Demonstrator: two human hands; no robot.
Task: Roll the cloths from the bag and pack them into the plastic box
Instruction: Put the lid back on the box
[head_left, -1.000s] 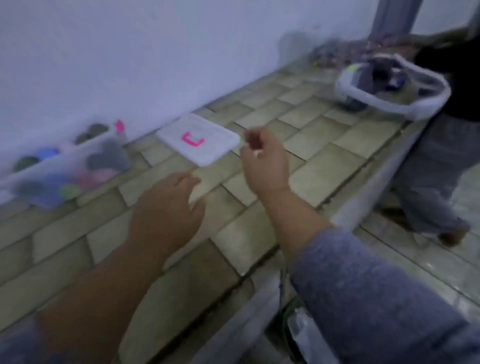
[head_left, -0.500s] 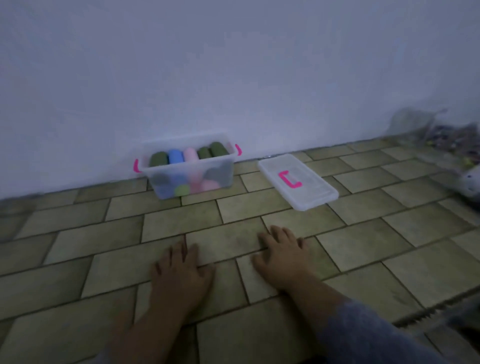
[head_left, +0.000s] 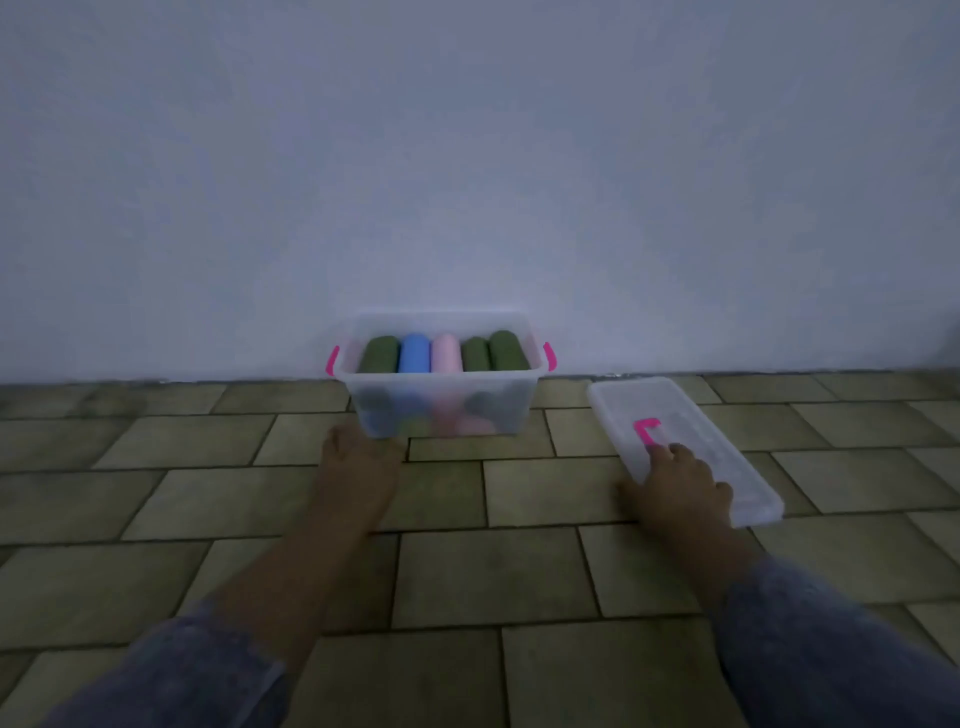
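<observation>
A clear plastic box (head_left: 523, 396) with pink side latches stands on the tiled surface against the wall. Several rolled cloths (head_left: 445, 354) lie in it side by side: green, blue, pink and green ones on top, more below. My left hand (head_left: 358, 460) reaches to the box's front left corner and touches it. The clear lid (head_left: 727, 457) with a pink handle lies flat to the right of the box. My right hand (head_left: 675, 486) rests on the lid's near left edge, fingers spread beside the pink handle. The bag is out of view.
A tiled ledge (head_left: 156, 499) of olive-beige tiles spreads left, right and toward me. A plain white wall (head_left: 467, 156) rises directly behind the box.
Both hands left the tiles in front of me and moved forward: the left to the box's corner, the right onto the lid. The view swung left, dropping the bag and the other person.
</observation>
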